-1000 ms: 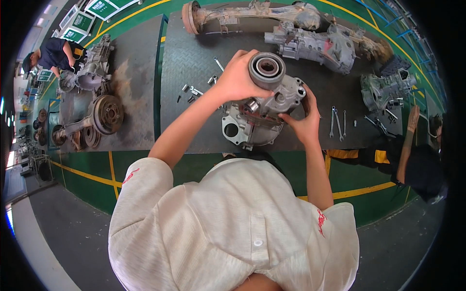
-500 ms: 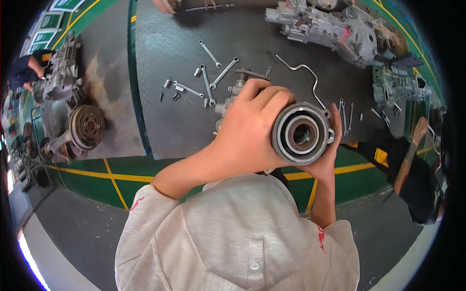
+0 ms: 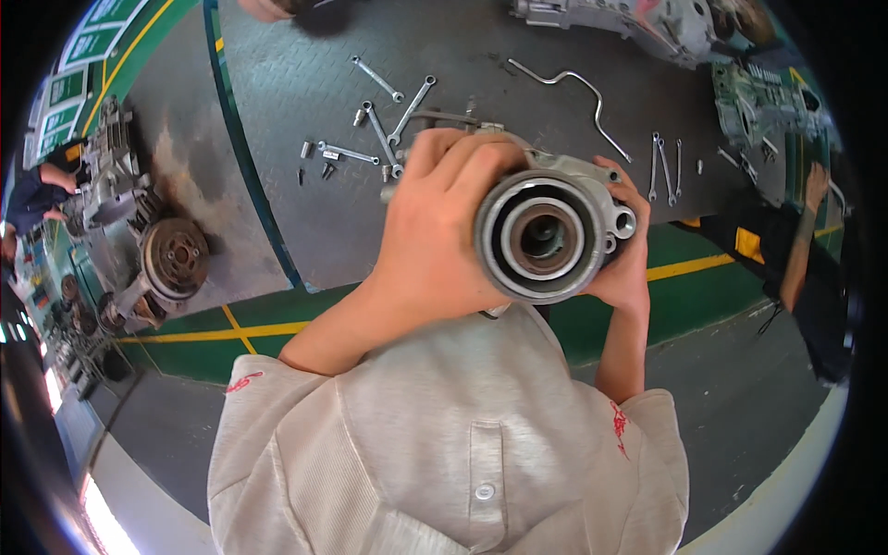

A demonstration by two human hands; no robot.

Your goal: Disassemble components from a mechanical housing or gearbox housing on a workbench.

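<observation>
Between both my hands is a grey metal gearbox tail housing (image 3: 544,211), held off the bench close to my chest. Its round open end faces up, showing concentric rings and a dark bore; a lug with a hole sticks out at the right. My left hand (image 3: 439,217) wraps round the left side, fingers curled over the top. My right hand (image 3: 629,273) grips the right side from beneath, with part of its fingers hidden behind the housing. Beyond the left hand, several combination wrenches (image 3: 412,111) lie on the dark bench (image 3: 287,55), beside small sockets (image 3: 306,149) and bolts.
A cranked metal rod (image 3: 597,116) and more wrenches (image 3: 666,171) lie to the right. Gearbox assemblies stand at the far right (image 3: 638,23) and on the left bench (image 3: 116,176), near a rusty drum (image 3: 176,259). Co-workers' arms reach in at right (image 3: 803,240) and left (image 3: 55,176).
My view has shifted, so the bench sits higher in the picture. The housing has turned slightly in my hands, and more of its lug and far body now shows.
</observation>
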